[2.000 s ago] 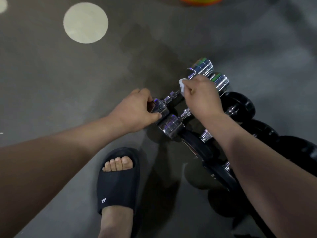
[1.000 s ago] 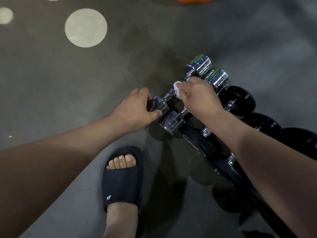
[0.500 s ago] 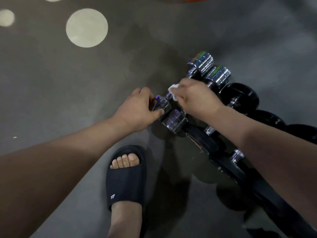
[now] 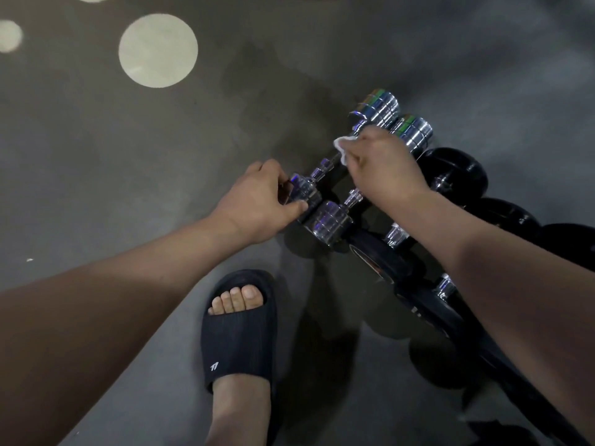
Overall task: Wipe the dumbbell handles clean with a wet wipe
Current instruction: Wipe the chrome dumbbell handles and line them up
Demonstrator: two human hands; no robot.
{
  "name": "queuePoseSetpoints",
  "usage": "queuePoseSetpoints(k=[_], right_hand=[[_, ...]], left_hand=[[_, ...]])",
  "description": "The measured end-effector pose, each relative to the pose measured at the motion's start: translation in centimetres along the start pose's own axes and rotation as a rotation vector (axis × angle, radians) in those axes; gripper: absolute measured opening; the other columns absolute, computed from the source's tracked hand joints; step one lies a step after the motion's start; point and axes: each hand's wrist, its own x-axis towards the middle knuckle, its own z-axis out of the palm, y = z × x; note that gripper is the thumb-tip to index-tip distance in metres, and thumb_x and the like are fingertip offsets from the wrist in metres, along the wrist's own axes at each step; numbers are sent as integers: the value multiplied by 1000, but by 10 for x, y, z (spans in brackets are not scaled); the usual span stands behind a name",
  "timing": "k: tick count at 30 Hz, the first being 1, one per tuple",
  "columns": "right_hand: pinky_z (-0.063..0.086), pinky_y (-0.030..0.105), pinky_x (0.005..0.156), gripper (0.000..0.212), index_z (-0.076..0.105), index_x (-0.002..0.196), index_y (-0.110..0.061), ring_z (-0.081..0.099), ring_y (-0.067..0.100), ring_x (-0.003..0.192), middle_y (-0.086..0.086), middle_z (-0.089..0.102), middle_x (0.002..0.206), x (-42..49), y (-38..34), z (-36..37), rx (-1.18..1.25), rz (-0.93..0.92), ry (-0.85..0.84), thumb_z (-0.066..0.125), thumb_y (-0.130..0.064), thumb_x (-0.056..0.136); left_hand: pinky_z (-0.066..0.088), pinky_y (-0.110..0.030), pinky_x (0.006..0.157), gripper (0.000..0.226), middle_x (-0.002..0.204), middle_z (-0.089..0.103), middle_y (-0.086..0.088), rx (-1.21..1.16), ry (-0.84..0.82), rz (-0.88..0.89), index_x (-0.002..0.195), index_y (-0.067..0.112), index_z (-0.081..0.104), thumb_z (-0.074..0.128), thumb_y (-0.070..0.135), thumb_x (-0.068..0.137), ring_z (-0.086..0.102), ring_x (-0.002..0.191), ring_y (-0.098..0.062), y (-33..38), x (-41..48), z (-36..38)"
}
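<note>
Two chrome dumbbells lie side by side at the near end of a rack. My left hand (image 4: 257, 201) grips the near head of the first chrome dumbbell (image 4: 380, 106), steadying it. My right hand (image 4: 383, 169) pinches a small white wet wipe (image 4: 342, 149) round that dumbbell's handle, near its far end. A short stretch of the handle shows between my hands. The second chrome dumbbell (image 4: 331, 225) lies just to the right, its handle partly under my right wrist.
Several black dumbbells (image 4: 454, 172) run along a low rack toward the lower right, under my right forearm. My foot in a black slide sandal (image 4: 240, 329) stands on the grey floor just left of the rack. Pale round floor marks (image 4: 157, 50) lie at the upper left.
My right hand has slid the wipe back up the handle toward the far head, after moving down toward my left hand. The left hand keeps its grip.
</note>
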Motion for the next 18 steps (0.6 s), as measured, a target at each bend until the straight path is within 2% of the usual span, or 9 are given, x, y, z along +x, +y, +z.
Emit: queuePoseSetpoints(k=[2,6,9,11,14,16,18], right_hand=[[56,41,62,18,71,95,-1,60,35,66,17,58,80,-3,-5,4,-20,4,-12,56,-10,92],[58,40,67,25,73,109,-7,66,35,74,14,61,85,-10,-12,2,46,-171,-139,55,-15,93],[57,35,77,24,75,107,-5,68,36,84,17,63,89,-3,0,-5,43,-48,-40,56,-12,95],[57,38,68,23,75,101,-2,65,35,74,17,62,83,-4,-3,1,26,-62,1,55,-13,94],[57,39,58,23,75,105,-7,64,33,67,12,61,80,-13,-15,12,35,-221,-89,57,-14,91],[58,37,62,24,76,108,-10,65,33,69,12,62,82,-12,-11,8,79,-161,-67,60,-13,91],[55,35,66,21,76,107,-8,63,33,71,15,61,83,-6,-2,4,77,6,9,61,-12,93]], left_hand=[[38,-27,79,39,103,49,2,8,6,-2,101,21,55,77,46,81,52,94,-17,0,0,1],[44,-30,83,39,105,51,1,12,2,-5,101,20,56,77,46,81,55,97,-19,0,0,0],[44,-30,85,39,106,51,1,13,-4,-8,102,21,56,77,46,81,55,98,-19,1,0,0],[44,-30,86,39,106,51,0,13,-1,-10,102,21,56,77,46,81,55,99,-20,1,0,1],[47,-33,89,40,107,53,-2,9,6,-3,102,19,56,78,45,80,56,100,-21,1,0,2],[47,-34,89,40,106,54,-2,11,8,1,101,19,56,78,45,80,56,100,-21,0,1,2],[48,-35,90,40,106,54,-3,18,6,4,102,18,57,77,46,80,56,100,-21,-1,1,2]])
